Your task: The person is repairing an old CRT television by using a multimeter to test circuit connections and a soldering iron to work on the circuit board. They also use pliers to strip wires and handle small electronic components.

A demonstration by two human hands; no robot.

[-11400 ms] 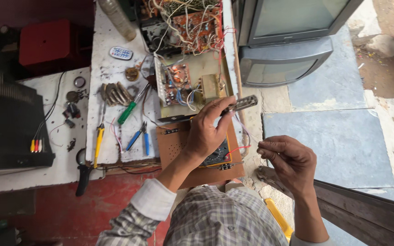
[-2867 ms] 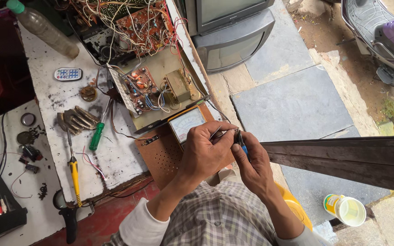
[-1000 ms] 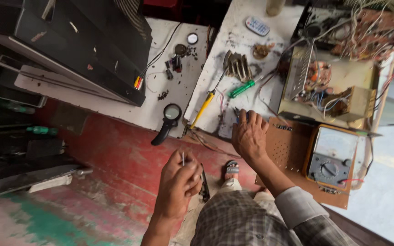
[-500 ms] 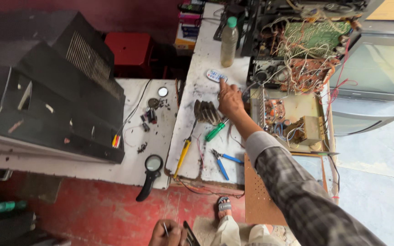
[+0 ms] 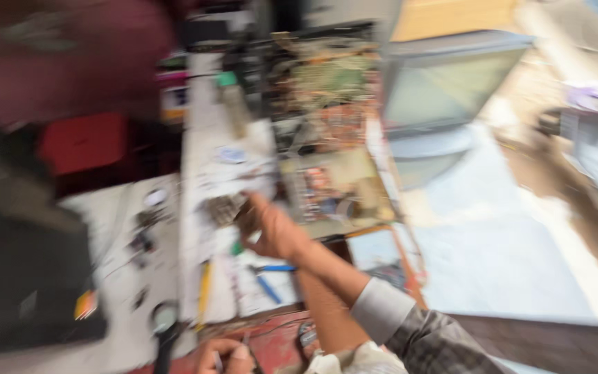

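The whole view is smeared by motion. My right hand [image 5: 271, 232] reaches out over the white board [image 5: 198, 173], fingers curled, beside a cluster of grey metal pieces [image 5: 221, 208]; whether it grips anything is too blurred to tell. Blue-handled pliers [image 5: 269, 277] and a yellow-handled screwdriver [image 5: 204, 291] lie just below it. My left hand [image 5: 224, 357] sits at the bottom edge, fingers closed around a thin dark tool. An open circuit chassis [image 5: 333, 187] with wires stands right of my right hand.
A television set [image 5: 451, 90] stands at the upper right. A green-capped bottle [image 5: 233, 104] and a red box [image 5: 84, 142] are at the back. A black casing [image 5: 22, 291] fills the left, with a magnifier [image 5: 164, 322] near it. A brown meter panel [image 5: 382, 256] lies by my forearm.
The camera has swung right and blurred. My right hand has drawn back from the far end of the board to the metal pieces. My left hand stays low at the bottom edge.
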